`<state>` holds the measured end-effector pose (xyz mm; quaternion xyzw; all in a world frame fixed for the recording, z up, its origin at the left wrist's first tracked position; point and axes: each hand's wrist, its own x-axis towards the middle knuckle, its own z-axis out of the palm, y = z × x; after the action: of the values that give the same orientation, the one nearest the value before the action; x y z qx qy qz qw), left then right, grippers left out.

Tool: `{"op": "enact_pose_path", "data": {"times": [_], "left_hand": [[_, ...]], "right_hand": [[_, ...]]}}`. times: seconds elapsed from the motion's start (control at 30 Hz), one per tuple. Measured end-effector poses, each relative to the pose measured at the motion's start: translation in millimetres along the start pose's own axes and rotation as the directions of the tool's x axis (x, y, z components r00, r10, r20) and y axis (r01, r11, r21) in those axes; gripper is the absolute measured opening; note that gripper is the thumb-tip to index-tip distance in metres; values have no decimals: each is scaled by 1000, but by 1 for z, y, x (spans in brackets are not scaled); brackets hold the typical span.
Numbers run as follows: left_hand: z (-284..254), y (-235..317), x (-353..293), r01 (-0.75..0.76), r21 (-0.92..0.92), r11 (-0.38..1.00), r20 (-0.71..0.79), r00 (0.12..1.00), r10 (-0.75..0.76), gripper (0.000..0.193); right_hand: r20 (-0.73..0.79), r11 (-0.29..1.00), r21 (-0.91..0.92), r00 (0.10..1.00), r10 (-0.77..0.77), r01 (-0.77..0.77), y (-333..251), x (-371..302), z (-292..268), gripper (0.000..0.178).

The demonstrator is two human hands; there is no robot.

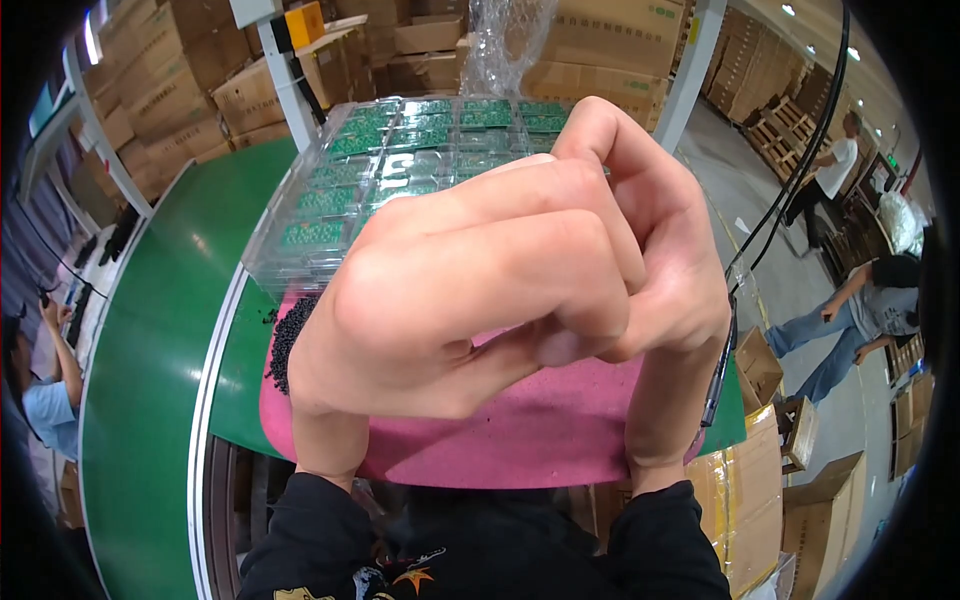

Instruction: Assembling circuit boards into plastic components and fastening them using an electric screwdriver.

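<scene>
My left hand (440, 285) is raised close to the camera, its fingers curled tightly into the palm. Against its fingertips is my right hand (675, 235), also closed, with bent fingers. The two meet over a pink mat (500, 440); whatever is between the fingers, if anything, is hidden. Behind them stand stacked clear plastic trays (345, 190) holding several green circuit boards (312, 233). To the left of my left hand, a heap of tiny black parts (288, 345) lies on the mat, partly covered by the hand.
A slim tool on a cable (713, 390) hangs by my right forearm. The green bench surface (165, 330) runs along the left. Cardboard boxes (610, 45) are piled at the back, with an open carton (830, 520) at lower right. Other people are on both sides.
</scene>
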<state>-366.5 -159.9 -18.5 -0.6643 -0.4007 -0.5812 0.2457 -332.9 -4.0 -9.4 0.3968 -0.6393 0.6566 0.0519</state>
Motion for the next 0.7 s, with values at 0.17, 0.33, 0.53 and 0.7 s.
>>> {"op": "enact_pose_path", "data": {"times": [0.17, 0.33, 0.53, 0.7], "left_hand": [[-9, 6, 4, 72, 21, 997, 36, 997, -73, 26], [-15, 19, 5, 178, 76, 981, 90, 979, -184, 22], [-24, 18, 1, 249, 98, 964, 93, 962, -258, 25], [-30, 7, 0, 240, 17, 971, 94, 966, -241, 21]], "right_hand": [[17, 998, -57, 1000, -7, 8, -3, 1, -1, 61], [11, 991, 38, 992, 129, -129, -12, 1, 8, 41], [-66, 983, 4, 981, 184, -184, -2, 2, 8, 38], [-95, 987, 71, 984, 152, -146, -3, 4, 8, 33]]}}
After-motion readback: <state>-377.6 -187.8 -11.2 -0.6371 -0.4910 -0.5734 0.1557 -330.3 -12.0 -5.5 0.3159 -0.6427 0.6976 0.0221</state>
